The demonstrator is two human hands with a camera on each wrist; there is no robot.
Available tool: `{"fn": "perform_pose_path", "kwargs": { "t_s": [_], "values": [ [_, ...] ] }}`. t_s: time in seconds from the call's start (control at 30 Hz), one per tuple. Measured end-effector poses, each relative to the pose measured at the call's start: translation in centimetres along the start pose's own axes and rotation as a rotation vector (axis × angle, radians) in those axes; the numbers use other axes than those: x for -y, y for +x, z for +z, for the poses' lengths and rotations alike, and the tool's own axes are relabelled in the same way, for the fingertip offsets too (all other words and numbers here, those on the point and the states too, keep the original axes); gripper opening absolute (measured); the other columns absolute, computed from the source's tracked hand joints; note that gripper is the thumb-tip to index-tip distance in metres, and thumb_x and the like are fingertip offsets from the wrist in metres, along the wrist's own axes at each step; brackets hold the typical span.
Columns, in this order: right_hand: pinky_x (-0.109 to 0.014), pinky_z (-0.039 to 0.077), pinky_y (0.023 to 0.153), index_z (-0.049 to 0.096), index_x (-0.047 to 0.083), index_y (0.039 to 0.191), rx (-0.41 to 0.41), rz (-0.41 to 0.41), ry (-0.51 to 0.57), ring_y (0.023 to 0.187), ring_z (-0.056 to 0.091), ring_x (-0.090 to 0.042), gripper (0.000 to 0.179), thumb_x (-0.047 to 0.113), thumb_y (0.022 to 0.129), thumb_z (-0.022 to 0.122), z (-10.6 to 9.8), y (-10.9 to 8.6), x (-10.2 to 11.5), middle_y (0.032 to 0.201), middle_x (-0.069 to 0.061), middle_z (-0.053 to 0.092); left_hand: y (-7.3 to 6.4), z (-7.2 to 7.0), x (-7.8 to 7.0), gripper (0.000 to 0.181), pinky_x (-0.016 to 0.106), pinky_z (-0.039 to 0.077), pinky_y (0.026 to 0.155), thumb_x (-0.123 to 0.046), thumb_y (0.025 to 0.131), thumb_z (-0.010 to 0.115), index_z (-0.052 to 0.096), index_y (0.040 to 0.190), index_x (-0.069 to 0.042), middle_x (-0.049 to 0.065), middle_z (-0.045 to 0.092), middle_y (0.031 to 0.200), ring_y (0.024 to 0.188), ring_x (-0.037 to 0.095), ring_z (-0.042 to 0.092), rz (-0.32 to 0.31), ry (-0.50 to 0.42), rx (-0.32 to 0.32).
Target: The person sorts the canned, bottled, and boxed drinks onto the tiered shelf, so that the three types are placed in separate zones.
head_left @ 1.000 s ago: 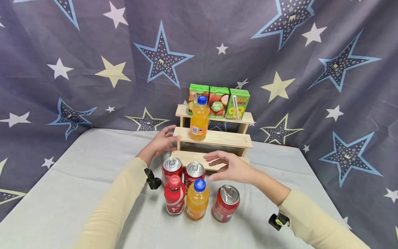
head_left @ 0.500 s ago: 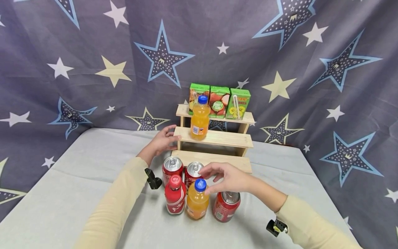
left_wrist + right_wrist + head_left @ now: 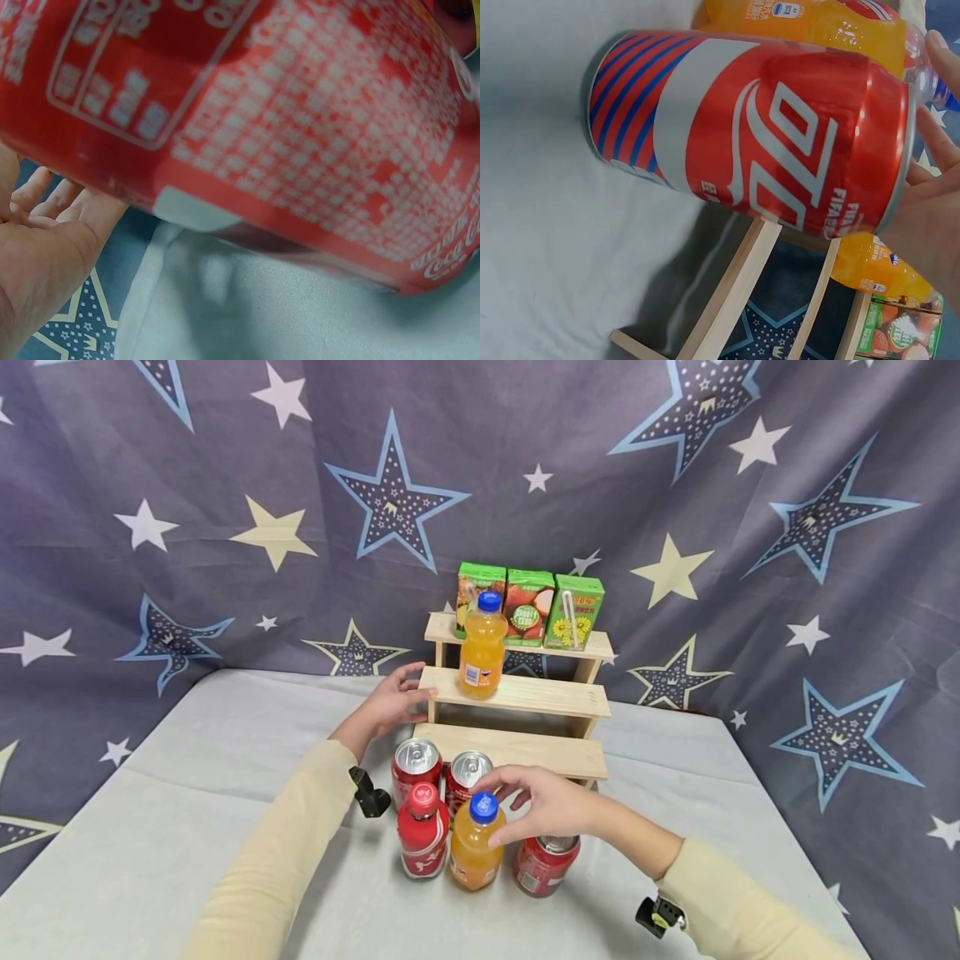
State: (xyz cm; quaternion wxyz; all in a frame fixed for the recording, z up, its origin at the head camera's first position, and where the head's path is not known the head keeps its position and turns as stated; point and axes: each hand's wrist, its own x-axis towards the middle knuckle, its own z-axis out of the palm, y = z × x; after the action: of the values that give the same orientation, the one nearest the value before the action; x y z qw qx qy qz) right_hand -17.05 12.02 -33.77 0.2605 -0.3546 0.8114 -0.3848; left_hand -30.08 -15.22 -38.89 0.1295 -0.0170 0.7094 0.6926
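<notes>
In the head view, my left hand (image 3: 392, 700) holds the left end of the three-step wooden display shelf (image 3: 547, 693), thumb at the middle step. My right hand (image 3: 551, 806) is spread around the neck of an orange drink bottle (image 3: 474, 852) with a blue cap, thumb by its shoulder; contact is unclear. Left of that bottle stands a red bottle (image 3: 422, 839). Two red cola cans, one left (image 3: 415, 768) and one nearer the middle (image 3: 457, 785), stand behind them. Another cola can (image 3: 543, 868) stands under my right hand, large in the right wrist view (image 3: 795, 142).
A second orange drink bottle (image 3: 482, 652) stands on the middle step's left part. Three green juice cartons (image 3: 528, 606) line the top step. A pale cloth (image 3: 187, 827) covers the table, and a star-patterned curtain (image 3: 495, 460) hangs behind.
My right hand has moved from in front of the bottom step down and towards me, to the front orange drink bottle's neck. My left hand stays at the shelf; the drinks have not moved.
</notes>
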Motion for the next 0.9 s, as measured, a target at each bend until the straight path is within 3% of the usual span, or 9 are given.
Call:
{"fn": "perform_pose_path", "kwargs": {
  "t_s": [0.6,0.9],
  "values": [
    [-0.027,0.049,0.091,0.051,0.031,0.127,0.057,-0.003,-0.062,0.109,0.053,-0.005,0.059,0.032,0.075,0.078,0.82,0.33,0.29,0.121,0.015,0.057,0.02,-0.02,0.18,0.072,0.051,0.048,0.099,-0.013,0.092,0.059,0.017,0.150,-0.020,0.020,0.030,0.148,0.128,0.040,0.042,-0.005,0.005,0.003],
    [-0.039,0.050,0.094,0.049,0.033,0.128,0.080,0.005,-0.066,0.109,0.052,-0.005,0.062,0.030,0.074,0.080,0.75,0.28,0.50,0.123,0.013,0.056,0.04,-0.01,0.09,0.071,0.051,0.048,0.098,-0.013,0.092,0.059,0.018,0.150,-0.021,0.020,0.030,0.148,0.128,0.041,0.041,0.001,0.000,0.008]
  ]
}}
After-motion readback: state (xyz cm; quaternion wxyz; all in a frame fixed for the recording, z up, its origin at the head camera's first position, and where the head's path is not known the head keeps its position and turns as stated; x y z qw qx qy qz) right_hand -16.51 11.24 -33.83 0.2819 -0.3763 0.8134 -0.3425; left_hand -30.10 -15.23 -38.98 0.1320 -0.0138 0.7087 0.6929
